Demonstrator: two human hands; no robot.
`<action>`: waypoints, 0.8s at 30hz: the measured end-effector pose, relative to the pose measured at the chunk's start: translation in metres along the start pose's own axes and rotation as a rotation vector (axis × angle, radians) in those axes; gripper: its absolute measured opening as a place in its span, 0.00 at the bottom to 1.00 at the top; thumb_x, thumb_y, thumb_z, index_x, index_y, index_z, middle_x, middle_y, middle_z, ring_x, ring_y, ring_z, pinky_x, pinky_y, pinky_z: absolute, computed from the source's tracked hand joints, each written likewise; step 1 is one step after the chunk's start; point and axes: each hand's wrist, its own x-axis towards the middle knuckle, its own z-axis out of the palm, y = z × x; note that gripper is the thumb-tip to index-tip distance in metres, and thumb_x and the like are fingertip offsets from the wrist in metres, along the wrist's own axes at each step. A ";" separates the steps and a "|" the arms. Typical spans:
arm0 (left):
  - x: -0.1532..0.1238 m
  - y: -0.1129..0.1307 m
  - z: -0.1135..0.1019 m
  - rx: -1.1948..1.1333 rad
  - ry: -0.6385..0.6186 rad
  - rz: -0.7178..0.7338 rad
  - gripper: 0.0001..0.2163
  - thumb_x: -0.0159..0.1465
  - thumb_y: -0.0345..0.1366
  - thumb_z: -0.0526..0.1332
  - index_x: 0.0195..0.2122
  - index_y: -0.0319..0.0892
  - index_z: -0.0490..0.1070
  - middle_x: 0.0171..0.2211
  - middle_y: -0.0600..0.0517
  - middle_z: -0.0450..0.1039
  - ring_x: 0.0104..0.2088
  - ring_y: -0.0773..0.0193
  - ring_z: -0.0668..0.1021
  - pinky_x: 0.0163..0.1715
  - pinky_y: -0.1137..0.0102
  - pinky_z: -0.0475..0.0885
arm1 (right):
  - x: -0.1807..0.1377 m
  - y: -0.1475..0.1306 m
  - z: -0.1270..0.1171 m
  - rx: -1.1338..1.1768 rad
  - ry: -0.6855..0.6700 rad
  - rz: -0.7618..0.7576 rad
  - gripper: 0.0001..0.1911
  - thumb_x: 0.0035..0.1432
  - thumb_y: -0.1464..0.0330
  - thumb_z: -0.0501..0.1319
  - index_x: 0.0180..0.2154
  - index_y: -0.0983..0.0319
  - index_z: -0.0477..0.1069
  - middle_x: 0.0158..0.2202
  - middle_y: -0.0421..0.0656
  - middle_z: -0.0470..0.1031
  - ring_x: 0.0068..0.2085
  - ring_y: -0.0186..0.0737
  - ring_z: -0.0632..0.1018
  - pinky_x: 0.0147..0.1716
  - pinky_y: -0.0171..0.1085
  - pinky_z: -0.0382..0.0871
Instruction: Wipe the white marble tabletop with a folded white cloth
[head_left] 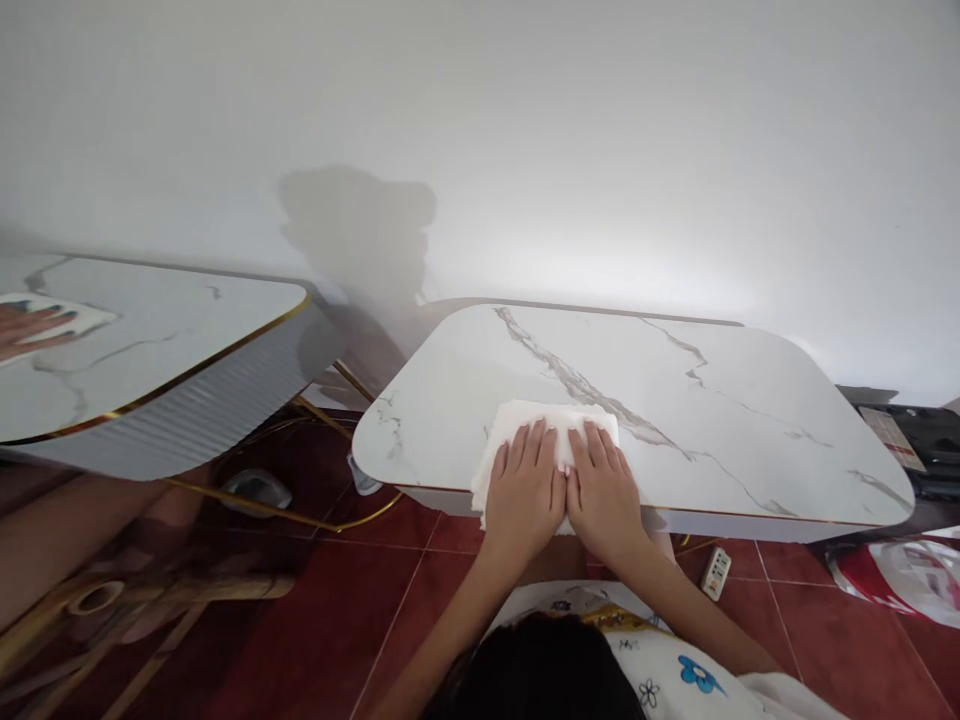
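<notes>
A folded white cloth lies near the front edge of a white marble-look table. My left hand and my right hand rest side by side on the cloth, palms down, fingers stretched flat and pressing it onto the tabletop. The near part of the cloth is hidden under both hands.
A second marble-look table with a gold rim stands at the left; another person's hand lies on a white cloth there. Red tiled floor below. A small remote-like object and a red-and-white bag lie on the floor at right.
</notes>
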 end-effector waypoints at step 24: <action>0.083 0.002 0.010 0.018 -0.206 0.008 0.24 0.67 0.34 0.47 0.63 0.37 0.61 0.66 0.40 0.58 0.66 0.46 0.60 0.62 0.47 0.57 | 0.080 0.039 0.014 -0.050 0.019 -0.145 0.24 0.66 0.70 0.49 0.60 0.70 0.63 0.63 0.61 0.63 0.63 0.58 0.64 0.59 0.55 0.61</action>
